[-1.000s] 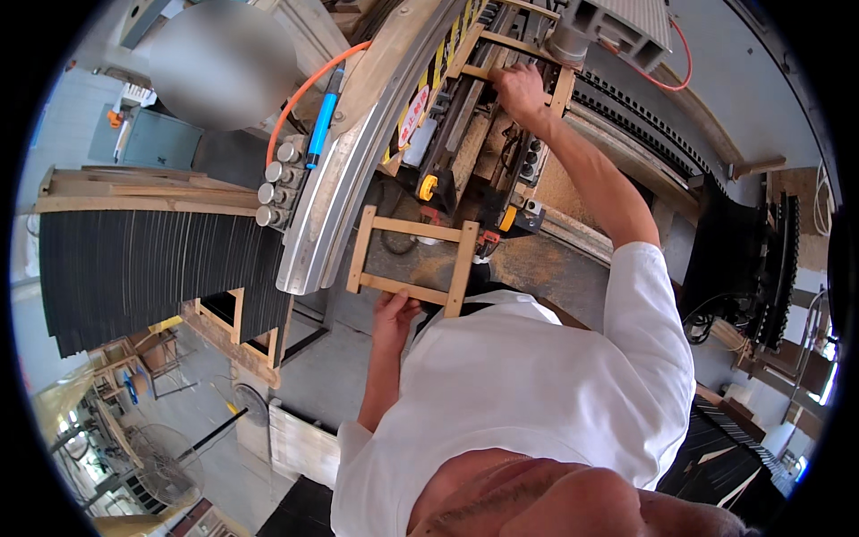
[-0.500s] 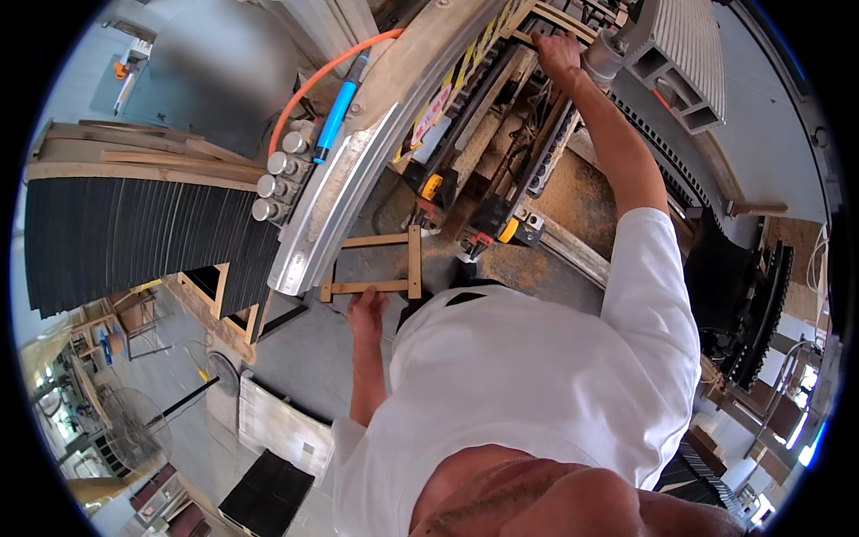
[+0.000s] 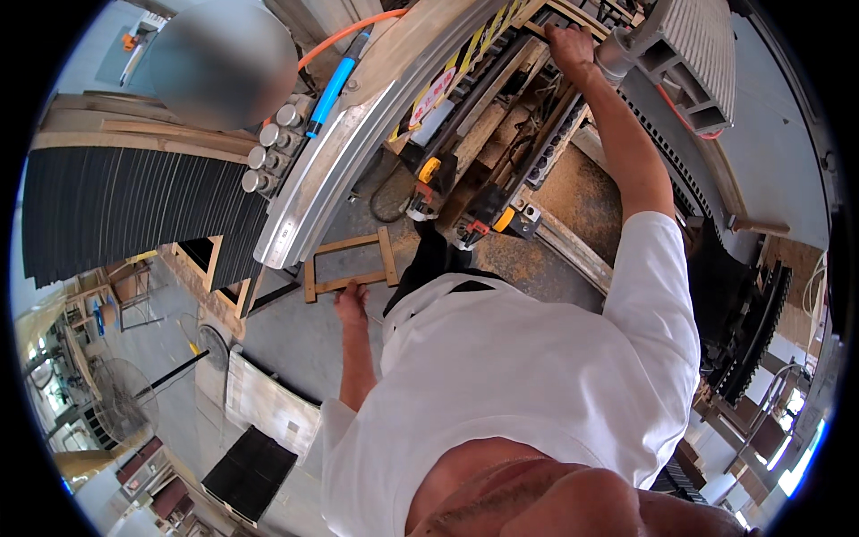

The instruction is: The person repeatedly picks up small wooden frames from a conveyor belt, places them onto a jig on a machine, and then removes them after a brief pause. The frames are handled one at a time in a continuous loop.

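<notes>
Low by my left side, my left hand [image 3: 352, 305] is closed on the near bar of a small rectangular wooden frame [image 3: 388, 257]. The frame hangs over the grey floor, beside my black-trousered leg. My right arm reaches far forward over a long machine [image 3: 484, 211] with parallel rails. At its far end my right hand [image 3: 570, 52] is closed on light wooden strips [image 3: 586, 20] that look like part of another frame. The fingertips of that hand are partly hidden.
A metal-edged beam [image 3: 329, 161] crosses left of the machine, with a blue tube-shaped tool [image 3: 338, 95] on it. A grey aluminium profile [image 3: 698, 67] stands by my right hand. Black slats [image 3: 134, 215] are stacked at left; sawdust [image 3: 577, 192] lies beside the rails.
My left hand and the wooden frame have shifted left, a little away from my body. My right hand stays at the machine's far end. The whole view has turned slightly.
</notes>
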The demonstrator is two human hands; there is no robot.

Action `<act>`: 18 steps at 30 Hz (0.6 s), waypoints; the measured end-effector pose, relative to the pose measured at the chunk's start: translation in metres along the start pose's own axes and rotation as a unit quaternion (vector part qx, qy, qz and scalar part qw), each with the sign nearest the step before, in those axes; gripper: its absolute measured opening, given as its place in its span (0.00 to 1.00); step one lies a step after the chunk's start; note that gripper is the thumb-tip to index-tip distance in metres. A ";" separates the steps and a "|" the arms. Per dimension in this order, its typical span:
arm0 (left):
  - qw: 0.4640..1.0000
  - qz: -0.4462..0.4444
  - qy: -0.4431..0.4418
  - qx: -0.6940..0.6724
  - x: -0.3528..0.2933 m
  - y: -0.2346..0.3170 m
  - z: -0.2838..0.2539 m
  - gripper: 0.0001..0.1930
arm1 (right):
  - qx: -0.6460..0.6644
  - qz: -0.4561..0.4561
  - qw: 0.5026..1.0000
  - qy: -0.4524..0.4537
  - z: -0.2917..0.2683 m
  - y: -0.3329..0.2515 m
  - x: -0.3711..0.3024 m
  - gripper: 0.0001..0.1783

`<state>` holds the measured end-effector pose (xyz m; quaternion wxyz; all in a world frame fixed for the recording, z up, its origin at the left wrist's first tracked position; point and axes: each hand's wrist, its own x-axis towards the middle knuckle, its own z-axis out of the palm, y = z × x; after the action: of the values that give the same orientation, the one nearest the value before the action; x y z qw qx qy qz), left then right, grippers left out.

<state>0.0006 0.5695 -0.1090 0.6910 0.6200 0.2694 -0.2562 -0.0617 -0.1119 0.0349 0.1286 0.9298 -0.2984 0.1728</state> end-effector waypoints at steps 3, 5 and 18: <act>1.000 0.003 0.006 -0.016 0.009 -0.001 -0.021 0.05 | -0.009 0.003 1.000 0.003 0.001 0.002 0.000 0.14; 1.000 0.007 -0.002 -0.014 0.013 -0.007 -0.044 0.05 | -0.037 -0.022 0.999 0.003 -0.003 0.001 0.003 0.13; 0.993 0.085 0.068 -0.056 -0.012 0.017 -0.157 0.10 | -0.056 0.054 0.987 -0.143 0.003 0.006 0.019 0.12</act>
<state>-0.0052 0.7279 -0.1024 0.7237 0.6171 0.2762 -0.1386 -0.0499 -0.1276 0.0403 0.1267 0.9189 -0.3726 0.0281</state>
